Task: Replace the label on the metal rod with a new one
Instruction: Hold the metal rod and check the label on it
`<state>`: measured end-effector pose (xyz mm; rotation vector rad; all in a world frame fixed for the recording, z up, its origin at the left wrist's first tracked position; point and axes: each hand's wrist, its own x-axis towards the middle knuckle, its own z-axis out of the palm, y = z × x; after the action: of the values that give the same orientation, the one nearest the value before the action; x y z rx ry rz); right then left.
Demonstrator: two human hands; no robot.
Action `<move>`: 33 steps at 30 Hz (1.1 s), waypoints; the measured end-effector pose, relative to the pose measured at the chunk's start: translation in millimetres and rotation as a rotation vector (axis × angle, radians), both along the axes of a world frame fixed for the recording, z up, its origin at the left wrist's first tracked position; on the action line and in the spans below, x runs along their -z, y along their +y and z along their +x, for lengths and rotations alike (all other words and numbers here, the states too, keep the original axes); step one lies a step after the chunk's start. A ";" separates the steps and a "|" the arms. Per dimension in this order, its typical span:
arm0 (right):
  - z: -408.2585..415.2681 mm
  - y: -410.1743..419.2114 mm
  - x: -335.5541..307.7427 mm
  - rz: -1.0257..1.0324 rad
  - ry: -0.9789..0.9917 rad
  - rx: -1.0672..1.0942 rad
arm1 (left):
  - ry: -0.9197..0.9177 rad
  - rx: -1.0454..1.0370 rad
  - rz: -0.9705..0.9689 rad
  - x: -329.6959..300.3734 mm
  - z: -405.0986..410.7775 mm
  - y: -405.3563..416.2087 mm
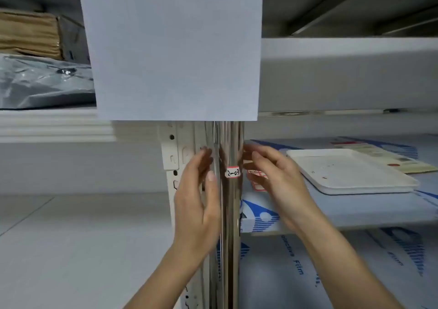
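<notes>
A white sheet [173,48] hangs over the upright rod [233,202]. The left hand [200,199] rests on the rod, fingers straight; the right hand [276,178] holds stickers [257,178], fingers loosely curled. The label [232,172] wraps the rod between them.

A shiny metal rod [233,190] stands straight up in the middle. A small white label [232,172] with a red edge is stuck on it, and it reads "2-03". The left hand [198,202] is just left of the rod, fingers straight and pointing up, thumb near the label. The right hand [272,173] is just right of the rod. Its fingers hold a small sheet of labels [257,178] with red edges. A big white paper [173,48] hangs above and hides the top of the rod. A white post with holes [171,152] stands behind the left hand. On the right, a white tray [350,173] sits on a shelf [355,214] with blue and white film. Up on the left are a brown box [28,33] and a plastic bag [42,81].
</notes>
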<state>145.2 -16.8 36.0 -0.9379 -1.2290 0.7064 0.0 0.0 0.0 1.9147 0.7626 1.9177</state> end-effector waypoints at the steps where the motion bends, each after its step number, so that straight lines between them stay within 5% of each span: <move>1: -3.1 1.8 3.4 0.006 0.043 -0.034 | -0.010 0.018 -0.012 1.0 1.8 -1.0; 7: -7.6 8.5 16.2 0.092 0.144 -0.162 | -0.075 0.212 -0.052 8.3 18.2 10.2; 18: -4.6 8.6 20.8 0.166 0.142 -0.281 | -0.160 0.220 -0.067 14.9 30.0 15.8; 33: 3.8 0.1 21.0 -0.080 0.193 -0.329 | -0.164 0.549 -0.107 18.2 33.8 21.8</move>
<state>149.0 -16.7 15.0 -0.7192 -1.2006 1.0881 33.8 21.8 -18.2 1.6541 0.2455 1.6230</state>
